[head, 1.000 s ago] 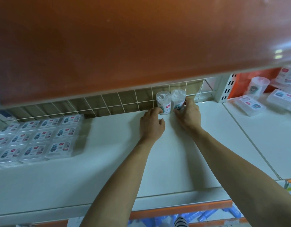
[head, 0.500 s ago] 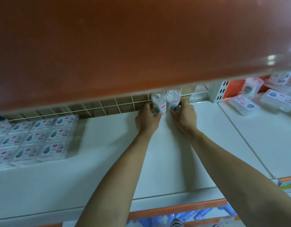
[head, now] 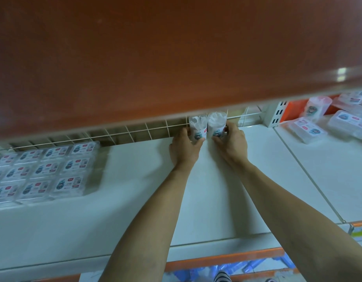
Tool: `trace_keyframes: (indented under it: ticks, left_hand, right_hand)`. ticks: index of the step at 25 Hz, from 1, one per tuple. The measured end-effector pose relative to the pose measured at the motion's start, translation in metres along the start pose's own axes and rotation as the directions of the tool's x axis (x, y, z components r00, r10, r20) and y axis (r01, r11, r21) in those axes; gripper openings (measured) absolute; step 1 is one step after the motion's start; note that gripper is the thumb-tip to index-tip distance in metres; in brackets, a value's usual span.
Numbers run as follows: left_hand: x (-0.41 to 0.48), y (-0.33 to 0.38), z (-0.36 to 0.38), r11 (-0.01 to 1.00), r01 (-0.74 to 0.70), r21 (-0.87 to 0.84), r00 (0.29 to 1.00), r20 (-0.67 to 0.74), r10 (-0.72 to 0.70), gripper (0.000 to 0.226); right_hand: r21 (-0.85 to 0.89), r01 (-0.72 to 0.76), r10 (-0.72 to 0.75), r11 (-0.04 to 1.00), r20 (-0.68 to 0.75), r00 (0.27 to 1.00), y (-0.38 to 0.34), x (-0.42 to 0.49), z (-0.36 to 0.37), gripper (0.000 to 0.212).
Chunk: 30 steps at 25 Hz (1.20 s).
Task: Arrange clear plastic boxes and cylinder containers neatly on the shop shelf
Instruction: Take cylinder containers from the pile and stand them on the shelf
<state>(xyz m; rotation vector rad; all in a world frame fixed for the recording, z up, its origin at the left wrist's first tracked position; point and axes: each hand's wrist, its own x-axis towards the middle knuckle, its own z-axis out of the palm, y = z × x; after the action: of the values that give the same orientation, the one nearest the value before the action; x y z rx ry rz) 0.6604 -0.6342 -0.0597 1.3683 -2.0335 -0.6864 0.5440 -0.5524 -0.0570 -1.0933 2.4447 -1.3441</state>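
Because the upper shelf (head: 155,58) hangs low over both hands, its smooth brown underside hides part of the back row. A raised wrist could knock it, and anything set far back would be placed half blind. The white shelf (head: 135,200) under the forearms is flat, hard and slick-looking. I judge that light plastic pushed across it would slide easily and overshoot. Just beyond the fingertips a thin wire grid (head: 135,133) forms the back stop, and a hard push could tip a tall container against it.

Well to the left of the left hand (head: 185,148) lies a tidy block of flat boxes (head: 43,176), clear and rectangular, with printed labels. Far to the right of the right hand (head: 230,144), on the next bay, loose boxes (head: 304,130) and a spare container (head: 316,107) lie scattered, not yet sorted.

The left container (head: 197,127) and right container (head: 216,124) stand upright and close side by side, right at the grid. Each is a clear, thin-walled cylinder with white filling and a cartoon label. The left hand curls round the left one and the right hand round the right one. As they are tall, narrow and light, either could topple its neighbour if a hand dragged sideways in letting go.
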Motion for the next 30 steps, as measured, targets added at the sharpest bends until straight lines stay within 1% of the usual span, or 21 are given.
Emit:
trace_keyframes:
  ticks: [3,7,10,20,30]
  left_hand:
    - [-0.0016,-0.0012,-0.0009,0.999,-0.027,-0.018,1.000,-0.006,0.026,0.042]
    - [-0.0025,-0.0016,-0.0022,0.999,-0.050,-0.002,0.999,0.005,0.050,0.041]
    - [-0.0022,-0.0023,-0.0021,0.999,-0.052,0.004,0.999,0.007,0.052,0.042]
    - [-0.0028,-0.0029,-0.0017,0.995,-0.088,0.047,0.996,0.016,0.087,0.041]
    - [-0.0011,-0.0060,0.0011,0.993,-0.093,0.072,0.996,0.022,0.092,0.038]
  right_hand:
    - [0.000,0.013,-0.013,1.000,-0.003,1.000,-0.0015,-0.0001,-0.0005,0.045]
    - [-0.033,0.052,-0.051,0.998,0.013,0.999,0.0012,-0.0002,0.0000,0.038]
    - [0.003,0.044,-0.044,0.999,0.004,0.999,0.0040,0.0005,0.0012,0.039]
    - [0.002,0.015,-0.015,1.000,-0.017,1.000,0.0041,0.0018,0.0036,0.036]
    - [-0.056,0.005,-0.006,0.998,-0.023,1.000,0.0001,0.0020,0.0039,0.039]
